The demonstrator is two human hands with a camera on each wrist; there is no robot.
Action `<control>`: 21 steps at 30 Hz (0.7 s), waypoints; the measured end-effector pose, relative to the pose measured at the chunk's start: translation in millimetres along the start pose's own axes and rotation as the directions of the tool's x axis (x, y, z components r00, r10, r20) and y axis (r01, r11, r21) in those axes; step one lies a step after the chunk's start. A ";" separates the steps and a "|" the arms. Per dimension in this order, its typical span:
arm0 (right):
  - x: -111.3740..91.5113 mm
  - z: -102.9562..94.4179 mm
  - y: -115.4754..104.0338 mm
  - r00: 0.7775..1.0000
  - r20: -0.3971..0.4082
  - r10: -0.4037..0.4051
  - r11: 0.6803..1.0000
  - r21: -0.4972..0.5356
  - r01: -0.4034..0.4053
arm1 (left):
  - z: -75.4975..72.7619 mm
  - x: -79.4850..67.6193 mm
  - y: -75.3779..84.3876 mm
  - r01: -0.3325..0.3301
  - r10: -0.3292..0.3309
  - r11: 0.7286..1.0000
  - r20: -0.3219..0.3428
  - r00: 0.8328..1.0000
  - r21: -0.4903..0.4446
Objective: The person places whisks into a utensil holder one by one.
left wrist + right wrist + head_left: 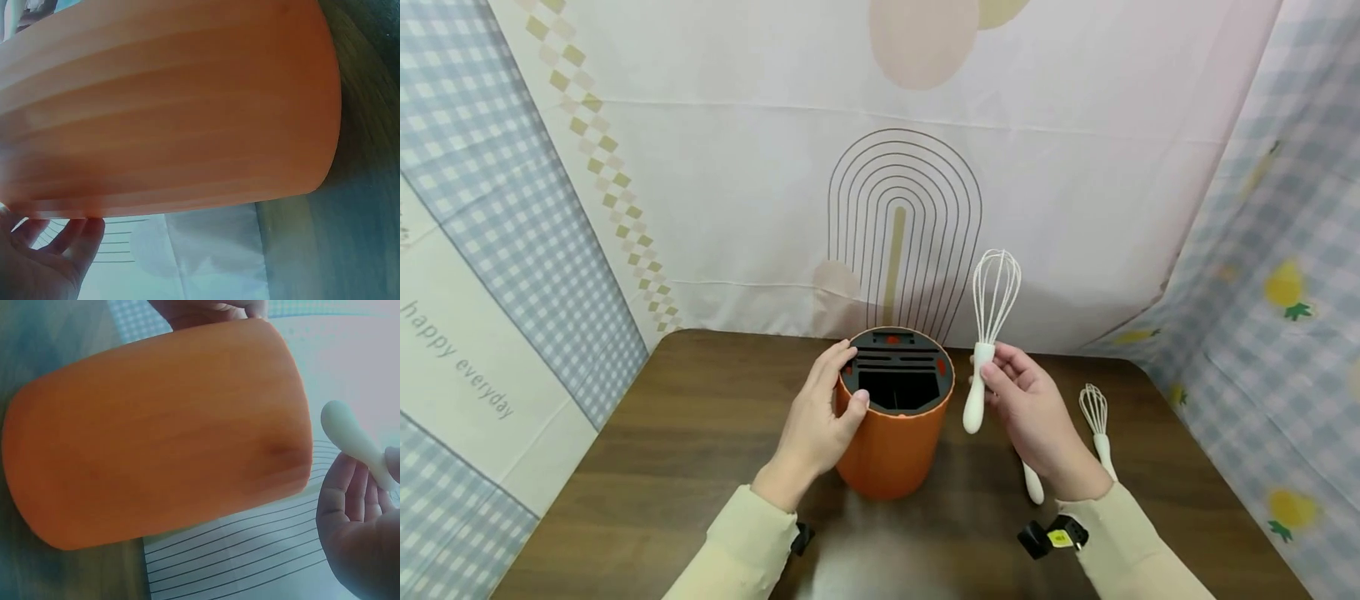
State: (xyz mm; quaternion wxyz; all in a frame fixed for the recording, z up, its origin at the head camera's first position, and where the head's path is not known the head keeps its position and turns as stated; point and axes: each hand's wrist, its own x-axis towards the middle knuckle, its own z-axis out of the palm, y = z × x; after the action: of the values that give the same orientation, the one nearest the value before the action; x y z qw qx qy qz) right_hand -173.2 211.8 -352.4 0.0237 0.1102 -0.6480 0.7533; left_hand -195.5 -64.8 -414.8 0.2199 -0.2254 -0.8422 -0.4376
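Observation:
An orange utensil holder point(891, 454) with a dark slotted top point(895, 360) stands upright on the table. My left hand point(816, 417) grips its left side near the rim, thumb at the front and fingers towards the back. Just right of the holder, my right hand point(1026, 400) pinches a white whisk point(981, 375) by the handle, wires pointing up. In the right wrist view the whisk's rounded handle end point(340, 425) shows beside the holder's top. A second white handle point(1033, 483) lies under my right hand, its other end hidden.
Another white whisk point(1097, 421) lies on the wooden table point(715, 417) to the right, partly behind my right wrist. A pale printed cloth point(737, 208) hangs along the table's back edge, with checked cloth point(1262, 317) on the right side.

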 end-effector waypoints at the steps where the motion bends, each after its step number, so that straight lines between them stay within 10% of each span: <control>1: 0.5 0.7 -0.7 1.000 -0.004 -0.003 1.000 0.009 0.003 | 0.4 -0.1 -0.2 0.001 -0.001 1.000 0.001 1.000 -0.003; 21: 14.4 32.1 -9.8 0.986 -0.083 -0.147 0.989 -0.015 0.146 | 5.3 -1.6 -5.2 -0.020 0.018 0.997 -0.036 0.999 -0.076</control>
State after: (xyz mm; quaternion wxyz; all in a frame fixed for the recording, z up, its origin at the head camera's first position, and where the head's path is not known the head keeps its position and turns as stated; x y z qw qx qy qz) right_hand -181.2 180.3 -335.6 0.1066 0.1256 -0.6401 0.7504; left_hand -198.2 -63.3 -421.7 0.2303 -0.2338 -0.8187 -0.4713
